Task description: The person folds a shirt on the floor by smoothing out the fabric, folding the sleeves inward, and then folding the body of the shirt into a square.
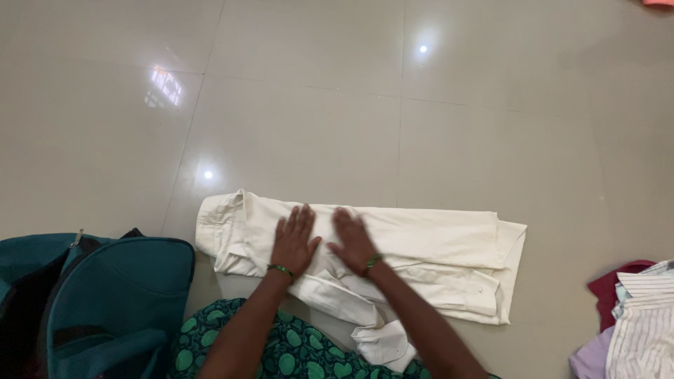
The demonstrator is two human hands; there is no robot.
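your left hand [295, 238] and right hand [353, 241] lie flat, fingers spread, side by side on the folded white shirt [421, 245] spread on the tiled floor [316, 105], teal bag [105, 302] to your left, clothes pile [635, 316] to your right.

Left hand [294, 240], right hand [353, 240] flat, palms down, side by side
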